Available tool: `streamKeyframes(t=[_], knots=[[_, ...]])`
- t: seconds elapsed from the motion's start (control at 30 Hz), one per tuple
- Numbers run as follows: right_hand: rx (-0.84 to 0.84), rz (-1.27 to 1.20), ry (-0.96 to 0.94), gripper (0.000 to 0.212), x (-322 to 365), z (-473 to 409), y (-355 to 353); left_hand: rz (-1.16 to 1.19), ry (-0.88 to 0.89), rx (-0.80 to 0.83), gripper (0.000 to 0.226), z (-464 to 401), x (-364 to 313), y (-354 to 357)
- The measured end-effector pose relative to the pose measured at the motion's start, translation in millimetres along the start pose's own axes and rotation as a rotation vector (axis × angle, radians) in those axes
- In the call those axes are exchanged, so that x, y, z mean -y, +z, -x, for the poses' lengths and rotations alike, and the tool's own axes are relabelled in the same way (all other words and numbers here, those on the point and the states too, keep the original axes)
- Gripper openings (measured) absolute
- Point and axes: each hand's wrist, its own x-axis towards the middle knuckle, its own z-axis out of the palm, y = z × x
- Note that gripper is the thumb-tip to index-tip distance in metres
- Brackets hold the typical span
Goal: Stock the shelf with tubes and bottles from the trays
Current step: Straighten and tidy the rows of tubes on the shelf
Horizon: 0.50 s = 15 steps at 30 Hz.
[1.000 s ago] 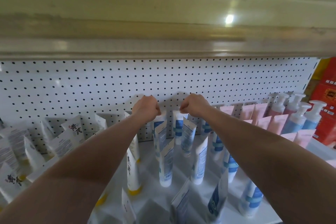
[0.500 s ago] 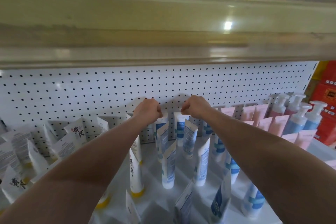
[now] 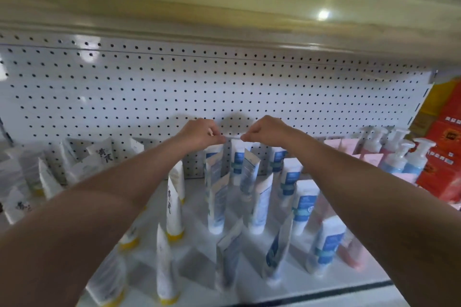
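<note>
**Both hands at the back row, setting blue tubes against the pegboard**

I am reaching both arms deep into the shelf (image 3: 349,279). My left hand (image 3: 199,132) is curling its fingers over the crimped top of a blue-and-white tube (image 3: 215,157) in the back row, and my right hand (image 3: 268,131) is doing the same at the neighbouring tube (image 3: 238,154). Both look like fingertip pinches with the fingers drawn in tight, though the contact itself is partly hidden behind the knuckles, so I am judging that rather than seeing it. Both tubes are standing cap-down, right against the pegboard (image 3: 224,87).

More blue tubes are standing in rows beneath my forearms, white and yellow tubes (image 3: 174,207) to the left, pink tubes (image 3: 341,143) and pump bottles (image 3: 399,157) to the right. The trays are not in view.

The risk I am watching is the way back out. These tubes are balancing on narrow caps and some are already leaning, so a forearm dropping low could be brushing the front rows and toppling them like dominoes. Releasing a tube while it is tilting could also be tipping it into its neighbour.
</note>
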Motion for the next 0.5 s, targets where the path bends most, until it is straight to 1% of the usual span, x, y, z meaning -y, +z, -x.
streamKeyframes(t=[0.1,0.2,0.33,0.5], knots=[[0.091,0.012,-0.021,0.035,0.5,10.2,-0.4,0.025,0.008,0.053,0.024,16.1,-3.8,5.2],[0.131,0.044,-0.004,0.037,0.1,17.4,0.9,-0.027,-0.019,0.088,0.025,27.8,-9.6,4.3],[0.179,0.03,-0.001,0.043,-1.5,23.9,2.1,-0.12,-0.122,0.127,0.047,42.0,-20.0,3.4],[0.153,-0.029,0.004,0.045,-5.0,31.3,6.3,-0.103,-0.232,0.073,0.061,51.9,-29.1,8.0]])
